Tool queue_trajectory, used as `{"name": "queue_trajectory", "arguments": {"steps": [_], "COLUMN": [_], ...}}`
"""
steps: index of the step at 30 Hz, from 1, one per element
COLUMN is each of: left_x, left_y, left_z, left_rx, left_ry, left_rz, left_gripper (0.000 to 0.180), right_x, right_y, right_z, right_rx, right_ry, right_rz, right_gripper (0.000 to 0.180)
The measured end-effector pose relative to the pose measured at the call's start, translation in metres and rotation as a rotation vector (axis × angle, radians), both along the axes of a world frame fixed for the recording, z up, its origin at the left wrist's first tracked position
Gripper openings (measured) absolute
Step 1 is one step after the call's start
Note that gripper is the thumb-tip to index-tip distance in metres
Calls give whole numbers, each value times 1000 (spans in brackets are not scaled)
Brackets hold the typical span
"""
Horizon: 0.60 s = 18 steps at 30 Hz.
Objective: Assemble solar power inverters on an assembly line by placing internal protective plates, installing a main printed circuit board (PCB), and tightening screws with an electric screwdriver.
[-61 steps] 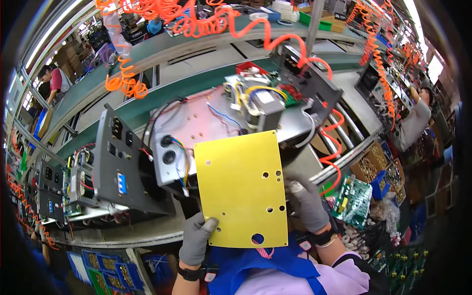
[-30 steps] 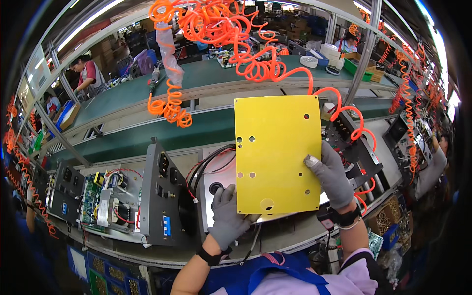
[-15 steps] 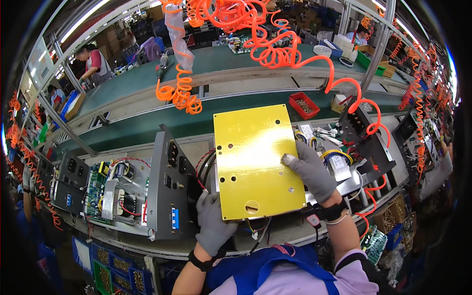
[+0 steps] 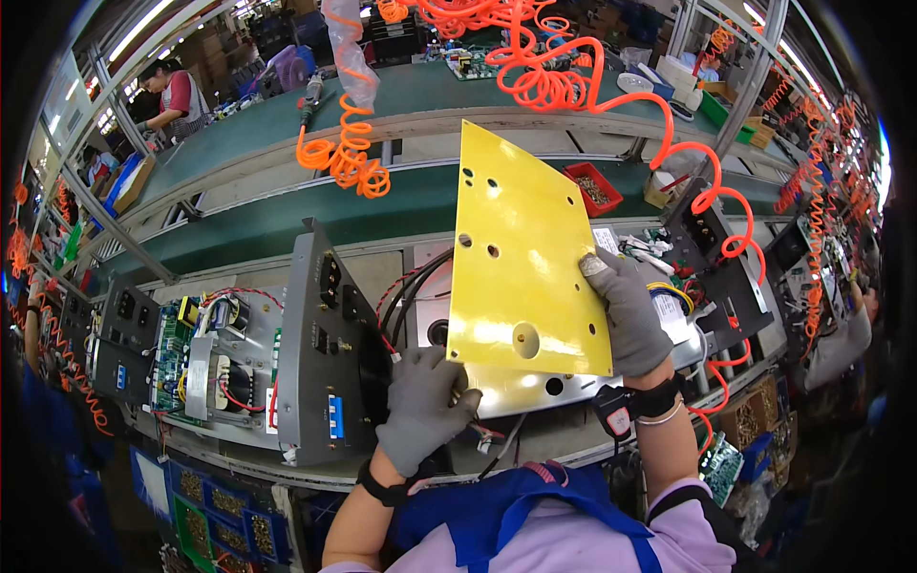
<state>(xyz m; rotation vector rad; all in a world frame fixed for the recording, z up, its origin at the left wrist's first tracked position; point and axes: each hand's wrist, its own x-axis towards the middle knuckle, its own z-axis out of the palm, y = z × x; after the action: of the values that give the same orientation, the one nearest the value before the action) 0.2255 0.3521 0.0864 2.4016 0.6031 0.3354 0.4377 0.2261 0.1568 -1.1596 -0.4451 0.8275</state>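
Note:
A yellow sheet (image 4: 525,258) with several round holes stands tilted in front of me. My right hand (image 4: 626,310), in a grey glove, grips its right edge, thumb on the front face. Under the sheet's lower end shows a silver metal plate (image 4: 511,396) with holes. My gloved left hand (image 4: 420,406) is closed at the sheet's lower left corner, beside the metal plate; what its fingers hold is hidden. Just left of it stands a dark grey panel (image 4: 320,372) with sockets and a blue switch. Dark cables (image 4: 406,301) and red wires run between panel and sheet.
An opened chassis with circuit boards (image 4: 215,363) sits at the left. Wired parts and a black bracket (image 4: 721,248) lie at the right. A red bin of screws (image 4: 592,191) stands behind the sheet. Orange coiled hoses (image 4: 353,158) hang overhead. A co-worker (image 4: 175,100) is at the far left.
The yellow sheet has swung up from facing me nearly flat to a steeper tilt, uncovering the silver plate below. My left hand has moved slightly right and its fingers have curled.

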Motion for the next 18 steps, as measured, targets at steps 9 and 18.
{"name": "queue_trajectory", "arguments": {"steps": [9, 18], "left_x": [-14, -36], "left_y": [1, 17], "left_z": [-2, -4], "left_rx": [234, 73], "left_ry": [-111, -184], "left_rz": [-95, -32], "left_gripper": [21, 11], "right_x": [-1, 1], "right_y": [-6, -7], "right_z": [-29, -52], "right_rx": [-50, -108], "right_ry": [34, -258], "right_rz": [33, 14], "right_gripper": [33, 38]}}
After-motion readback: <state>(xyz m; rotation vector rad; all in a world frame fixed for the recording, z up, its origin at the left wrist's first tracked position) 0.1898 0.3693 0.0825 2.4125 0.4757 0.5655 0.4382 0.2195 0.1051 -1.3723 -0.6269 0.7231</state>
